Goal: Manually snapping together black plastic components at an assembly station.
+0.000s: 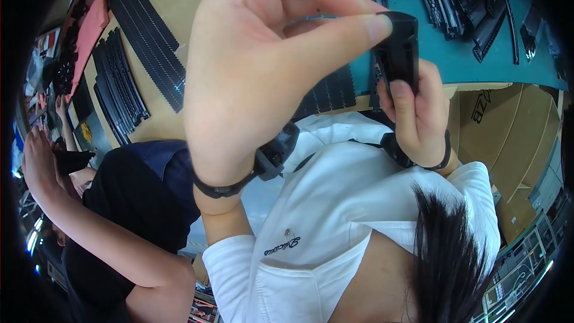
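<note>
My left hand (pixel 263 66) is raised close to the camera and fills the middle of the view. Its thumb and forefinger pinch the top edge of a black plastic part (pixel 402 45). My right hand (pixel 418 116) grips the same part from below, thumb pressed on its front face. The part is a short, dark, boxy piece held upright between both hands. Each wrist wears a black band. My white shirt (pixel 335 203) shows beneath the hands.
Long black ribbed strips (pixel 143 30) lie on a cardboard-covered bench at upper left. More curved black pieces (pixel 466 0) sit on a teal surface at upper right. A co-worker in dark clothes (pixel 137 191) works at the left with an arm raised. Cardboard boxes (pixel 508 137) stand right.
</note>
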Available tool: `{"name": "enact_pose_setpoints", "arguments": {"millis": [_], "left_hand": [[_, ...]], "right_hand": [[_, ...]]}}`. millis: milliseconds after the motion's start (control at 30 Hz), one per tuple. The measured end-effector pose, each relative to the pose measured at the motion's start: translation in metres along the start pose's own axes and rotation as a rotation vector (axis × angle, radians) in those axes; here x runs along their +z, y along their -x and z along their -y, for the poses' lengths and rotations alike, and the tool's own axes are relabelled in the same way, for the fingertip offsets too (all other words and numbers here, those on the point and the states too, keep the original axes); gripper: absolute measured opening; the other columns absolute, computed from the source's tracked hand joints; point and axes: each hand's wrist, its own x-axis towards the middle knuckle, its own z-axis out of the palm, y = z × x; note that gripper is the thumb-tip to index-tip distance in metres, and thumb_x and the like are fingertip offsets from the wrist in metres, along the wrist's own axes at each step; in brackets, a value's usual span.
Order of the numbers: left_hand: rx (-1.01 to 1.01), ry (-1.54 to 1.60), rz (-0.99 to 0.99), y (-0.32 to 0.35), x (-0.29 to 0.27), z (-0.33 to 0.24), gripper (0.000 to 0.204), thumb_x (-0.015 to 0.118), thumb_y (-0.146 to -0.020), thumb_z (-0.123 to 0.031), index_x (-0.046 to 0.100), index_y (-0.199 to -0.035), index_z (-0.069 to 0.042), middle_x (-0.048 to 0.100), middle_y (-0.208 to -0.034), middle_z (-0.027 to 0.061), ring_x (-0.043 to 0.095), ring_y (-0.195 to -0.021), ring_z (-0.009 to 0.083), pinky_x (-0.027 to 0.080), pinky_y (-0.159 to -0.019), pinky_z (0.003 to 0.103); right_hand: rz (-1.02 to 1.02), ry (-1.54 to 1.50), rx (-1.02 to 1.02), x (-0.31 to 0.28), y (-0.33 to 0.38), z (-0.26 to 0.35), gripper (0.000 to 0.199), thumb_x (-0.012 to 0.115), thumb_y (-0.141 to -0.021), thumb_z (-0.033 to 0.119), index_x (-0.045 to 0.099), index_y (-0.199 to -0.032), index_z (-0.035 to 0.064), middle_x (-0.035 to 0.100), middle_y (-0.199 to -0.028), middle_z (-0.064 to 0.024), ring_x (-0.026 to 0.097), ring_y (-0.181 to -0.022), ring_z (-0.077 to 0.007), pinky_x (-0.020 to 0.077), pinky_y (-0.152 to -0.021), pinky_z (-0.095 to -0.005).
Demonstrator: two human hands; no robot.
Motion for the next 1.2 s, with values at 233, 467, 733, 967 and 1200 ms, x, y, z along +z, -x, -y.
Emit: {"name": "enact_pose_setpoints", "arguments": {"millis": [233,467,733,967,1200], "left_hand": [[-0.061,0.111,-0.049,-0.001,0.01,0.009,0.018,0.05,-0.079,-0.011,0.052,-0.091,0.003,0.056,-0.093,0.0207,0.056,-0.086,0.0215,0.042,-0.08,0.03],[-0.053,0.171,-0.004,-0.001,0.014,0.015,0.034,0.047,-0.083,-0.02,0.047,-0.104,0.006,0.055,-0.095,0.0223,0.056,-0.088,0.0238,0.043,-0.08,0.032],[0.023,0.291,-0.004,0.01,0.026,0.014,0.034,0.048,-0.082,-0.019,0.047,-0.104,0.007,0.054,-0.097,0.0231,0.054,-0.091,0.0261,0.042,-0.081,0.033],[0.047,0.152,-0.082,0.011,0.029,0.015,0.032,0.048,-0.082,-0.017,0.049,-0.1,0.008,0.054,-0.097,0.022,0.054,-0.091,0.0261,0.042,-0.081,0.033],[0.107,0.216,-0.013,0.013,0.031,0.017,0.03,0.047,-0.083,-0.018,0.05,-0.098,0.008,0.056,-0.093,0.0209,0.055,-0.088,0.0254,0.043,-0.079,0.033]], "right_hand": [[-0.012,-0.131,0.154,0.003,0.001,0.0,0.017,0.036,-0.086,0.008,0.038,-0.1,-0.0013,0.045,-0.06,-0.0008,0.036,-0.049,-0.0034,0.0301,-0.046,-0.0154],[-0.01,-0.035,0.115,0.004,0.001,0.0,0.017,0.036,-0.086,0.009,0.038,-0.1,-0.0012,0.045,-0.062,-0.001,0.035,-0.049,-0.0035,0.0295,-0.045,-0.0152],[-0.087,-0.088,0.043,0.005,0.005,0.001,0.014,0.039,-0.084,0.004,0.04,-0.097,-0.0017,0.047,-0.06,-0.0033,0.041,-0.049,-0.0067,0.033,-0.046,-0.0178],[-0.117,0.064,-0.051,0.006,0.005,0.0,0.015,0.039,-0.083,0.003,0.041,-0.097,-0.0017,0.048,-0.062,-0.0038,0.042,-0.049,-0.0077,0.0342,-0.046,-0.0186],[-0.187,0.108,-0.107,0.005,0.008,-0.004,0.02,0.049,-0.077,-0.001,0.045,-0.097,-0.0037,0.053,-0.067,-0.0095,0.051,-0.049,-0.0177,0.04,-0.046,-0.0252]]}}
